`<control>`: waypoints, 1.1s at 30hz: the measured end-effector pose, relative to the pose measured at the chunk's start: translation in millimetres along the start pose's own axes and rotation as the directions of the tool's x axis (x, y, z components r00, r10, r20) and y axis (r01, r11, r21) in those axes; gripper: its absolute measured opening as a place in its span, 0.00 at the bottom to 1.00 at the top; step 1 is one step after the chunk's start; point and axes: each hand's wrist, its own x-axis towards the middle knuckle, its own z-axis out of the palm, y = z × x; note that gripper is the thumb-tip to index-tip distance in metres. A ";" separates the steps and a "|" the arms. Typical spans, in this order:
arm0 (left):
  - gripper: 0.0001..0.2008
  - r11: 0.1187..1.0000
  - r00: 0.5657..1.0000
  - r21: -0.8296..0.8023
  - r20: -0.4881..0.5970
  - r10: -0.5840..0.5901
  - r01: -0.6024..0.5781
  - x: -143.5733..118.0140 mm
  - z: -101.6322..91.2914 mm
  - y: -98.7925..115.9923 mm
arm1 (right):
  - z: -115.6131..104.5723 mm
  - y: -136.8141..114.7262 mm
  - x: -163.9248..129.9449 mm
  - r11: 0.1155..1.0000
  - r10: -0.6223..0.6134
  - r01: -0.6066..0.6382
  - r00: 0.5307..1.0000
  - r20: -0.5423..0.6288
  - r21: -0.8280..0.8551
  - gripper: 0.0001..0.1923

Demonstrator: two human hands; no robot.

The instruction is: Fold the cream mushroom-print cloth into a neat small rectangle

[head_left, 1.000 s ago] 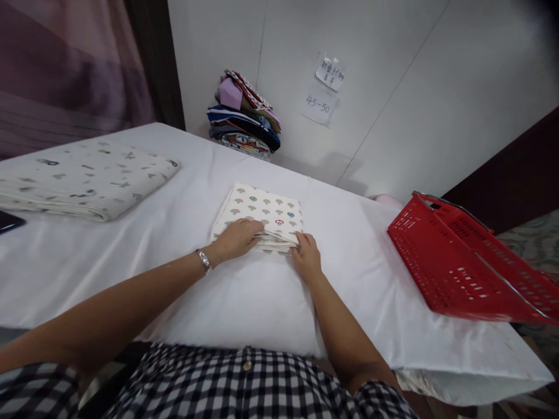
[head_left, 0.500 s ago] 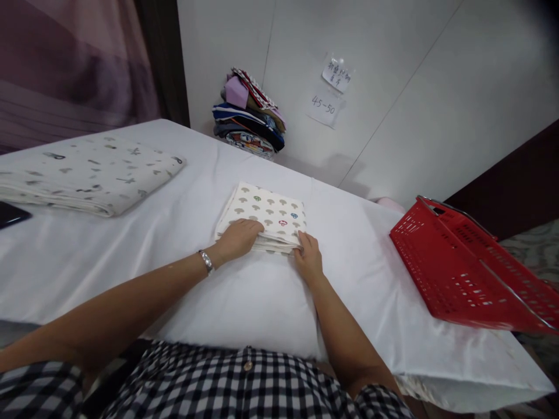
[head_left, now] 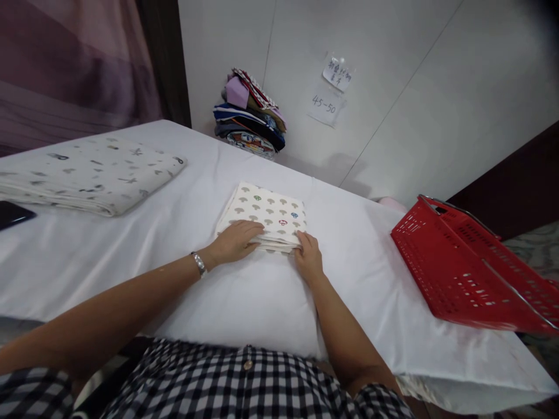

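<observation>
We see the left hand lying palm down on the near left corner of a folded cloth, cream with a mushroom print, its fingers spread flat over the top layer and closed around nothing. The right hand sits at the near right corner of the same cloth, fingertips tucked against the stacked edges; we cannot tell whether this grip pinches a layer or only presses on it. The folded cloth lies flat in the middle of the worktop, which is covered with a white sheet, directly ahead of the person's checked shirt. A silver wristwatch shows on the left wrist. To the left, well apart from the hands, lies a larger folded cloth with a grey pattern, and a dark phone sits at the far left edge. A red basket rests tilted on the right end of the worktop. Against the wall behind, we see a pile of coloured fabrics and two paper notes stuck beside it.
</observation>
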 end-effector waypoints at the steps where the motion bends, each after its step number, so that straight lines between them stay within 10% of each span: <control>1: 0.13 1.000 1.000 0.004 0.001 -0.002 0.002 -1.0 -0.5 -0.6 | -0.2 -0.1 0.0 1.000 0.004 -0.004 1.000 0.002 0.001 0.28; 13: 0.08 0.993 0.992 -0.040 -0.043 -0.116 0.114 1.6 -3.8 -4.6 | -0.6 -1.4 -0.2 1.000 0.008 -0.008 1.000 -0.008 0.007 0.28; 33: 0.09 0.993 0.995 0.074 0.052 0.090 -0.093 10.6 5.7 12.9 | -0.1 -0.4 -0.1 0.999 0.025 -0.025 1.000 0.001 0.033 0.25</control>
